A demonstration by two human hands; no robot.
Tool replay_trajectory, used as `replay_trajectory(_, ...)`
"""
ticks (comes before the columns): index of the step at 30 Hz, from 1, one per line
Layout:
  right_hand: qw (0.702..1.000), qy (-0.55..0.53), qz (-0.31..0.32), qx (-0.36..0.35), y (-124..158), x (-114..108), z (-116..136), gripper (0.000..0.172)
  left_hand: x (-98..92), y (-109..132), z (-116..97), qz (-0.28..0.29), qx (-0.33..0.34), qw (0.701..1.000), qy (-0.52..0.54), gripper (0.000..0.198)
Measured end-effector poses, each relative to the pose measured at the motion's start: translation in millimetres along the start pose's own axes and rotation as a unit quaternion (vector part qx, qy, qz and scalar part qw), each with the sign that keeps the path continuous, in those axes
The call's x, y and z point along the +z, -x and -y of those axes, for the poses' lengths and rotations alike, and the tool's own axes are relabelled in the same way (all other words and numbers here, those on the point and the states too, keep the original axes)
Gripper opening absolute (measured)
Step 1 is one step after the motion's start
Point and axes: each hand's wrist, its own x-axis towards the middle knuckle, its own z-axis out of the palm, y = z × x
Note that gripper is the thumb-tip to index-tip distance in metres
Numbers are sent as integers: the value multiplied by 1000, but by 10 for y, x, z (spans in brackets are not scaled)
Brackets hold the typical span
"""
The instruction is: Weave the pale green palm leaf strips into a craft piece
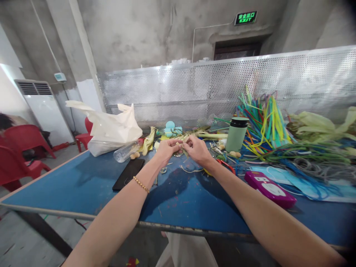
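Observation:
Over the middle of the blue table, my left hand (167, 150) and my right hand (198, 151) meet almost fingertip to fingertip. Both are closed in a pinch on a thin, pale green plant strip (182, 147) that looks like corn husk. Their fingers hide most of it. Just behind my right hand lies a bundle of pale stalks (213, 136). A crumpled husk piece (149, 141) is left of my left hand. Scissors with red handles (228, 165) lie partly hidden beside my right forearm, and thin scraps (191, 170) are scattered below the hands.
On the blue table (69, 193), a white plastic bag (111, 129), clear bottle (126, 151) and black phone (128, 174) are left. A green tumbler (237, 135), colourful strips (267, 126), husks (319, 126), cords (308, 154) and a purple device (269, 189) are right. A perforated metal panel (172, 89) stands behind.

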Motion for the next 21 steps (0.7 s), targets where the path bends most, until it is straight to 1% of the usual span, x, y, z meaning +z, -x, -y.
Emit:
replay_trajectory(8, 1000, -9, 6, 14, 21, -4, 13, 4, 23, 7, -21, -2, 0, 1000, -4, 29)
replay_trajectory(12, 1000, -5, 8, 22, 31, -9, 45, 4, 40, 17, -27, -5, 17, 1000, -22, 33)
replay_trajectory(14, 1000, -8, 7, 26, 38, -10, 61, 4, 41, 19, -27, -11, 19, 999, -31, 34)
replay_trajectory(18, 999, -24, -1, 32, 40, 1, 64, 5, 36, 17, -38, -33, 14, 998, -44, 30)
replay_trajectory(21, 996, -61, 8, 59, 22, -1, 50, 5, 41, 19, -63, -44, 7, 997, -56, 30)
